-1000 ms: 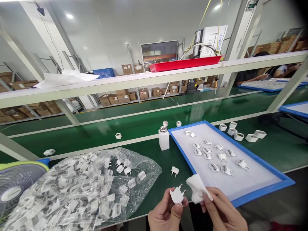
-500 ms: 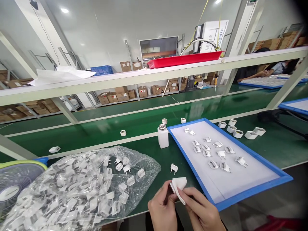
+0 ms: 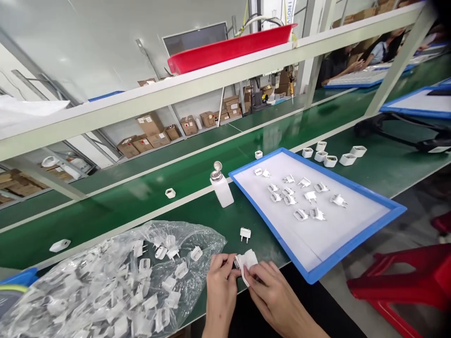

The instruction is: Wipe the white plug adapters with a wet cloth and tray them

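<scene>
My left hand (image 3: 221, 279), fingers pinched, grips a small white plug part that is mostly covered by the cloth and the fingertips. My right hand (image 3: 269, 284) is closed on a folded white cloth (image 3: 249, 259), pressed against that part. Just beyond both hands, a two-pin plug piece (image 3: 245, 233) stands on the green bench. To the left lies a clear plastic bag (image 3: 207, 234) full of white plug pieces. On the right, a blue-framed tray (image 3: 338, 249) with a white surface bears several plug pieces (image 3: 310, 196) with pins.
A white pump bottle (image 3: 222, 190) with its metal lid up stands behind the hands. White plug housings (image 3: 330, 161) sit beyond the tray. A shelf rail (image 3: 197, 77) crosses above, bearing a red tray (image 3: 232, 49). A red stool (image 3: 405, 277) is at right; people sit farther back.
The view has turned and tilted down, so the bench things appear shifted left and the red stool shows more. Both hands keep their hold on the plug part and the cloth.
</scene>
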`<state>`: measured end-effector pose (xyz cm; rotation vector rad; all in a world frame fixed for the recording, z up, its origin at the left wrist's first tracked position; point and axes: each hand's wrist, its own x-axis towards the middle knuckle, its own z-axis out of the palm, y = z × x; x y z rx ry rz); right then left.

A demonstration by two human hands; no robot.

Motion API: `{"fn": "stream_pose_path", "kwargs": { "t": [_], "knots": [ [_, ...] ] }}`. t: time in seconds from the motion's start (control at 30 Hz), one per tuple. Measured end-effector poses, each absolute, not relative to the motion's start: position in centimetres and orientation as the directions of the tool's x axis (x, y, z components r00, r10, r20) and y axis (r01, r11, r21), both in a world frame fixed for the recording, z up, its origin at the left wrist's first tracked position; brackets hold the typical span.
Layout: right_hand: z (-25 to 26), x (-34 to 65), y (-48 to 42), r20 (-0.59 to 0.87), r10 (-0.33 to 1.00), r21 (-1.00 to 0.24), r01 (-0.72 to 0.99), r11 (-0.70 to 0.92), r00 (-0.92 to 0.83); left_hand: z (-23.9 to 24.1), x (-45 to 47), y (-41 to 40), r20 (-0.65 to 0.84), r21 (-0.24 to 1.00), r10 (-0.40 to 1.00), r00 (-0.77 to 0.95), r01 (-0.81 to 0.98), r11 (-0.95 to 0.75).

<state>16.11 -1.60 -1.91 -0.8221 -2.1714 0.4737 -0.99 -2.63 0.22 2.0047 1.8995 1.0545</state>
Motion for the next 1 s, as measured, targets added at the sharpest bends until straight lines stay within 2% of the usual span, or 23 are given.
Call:
{"fn": "stream_pose_path", "kwargs": {
  "t": [0.13, 0.33, 0.6, 1.0],
  "knots": [
    [-2.1, 15.8, -1.5, 0.498, 0.691, -0.556, 0.419, 0.718, -0.523, -0.2, -1.1, -2.4, 0.381, 0.557, 0.923, -0.043, 0.808, -0.192],
    [-1.8, 15.0, -0.1, 0.452, 0.751, -0.625, 0.429, 0.652, -0.482, -1.0, -1.4, -2.2, 0.428, 0.519, 0.904, -0.012, 0.822, -0.235],
    [-2.5, 15.5, -1.7, 0.452, 0.746, -0.650, 0.393, 0.651, -0.489, -1.4, -1.4, -2.3, 0.471, 0.493, 0.882, -0.009, 0.832, -0.255],
    [0.6, 13.9, 2.9, 0.198, 0.869, -0.874, 0.319, 0.366, -0.453, -3.4, -1.7, -2.4, 0.555, 0.491, 0.831, -0.048, 0.825, -0.280]
  ]
}}
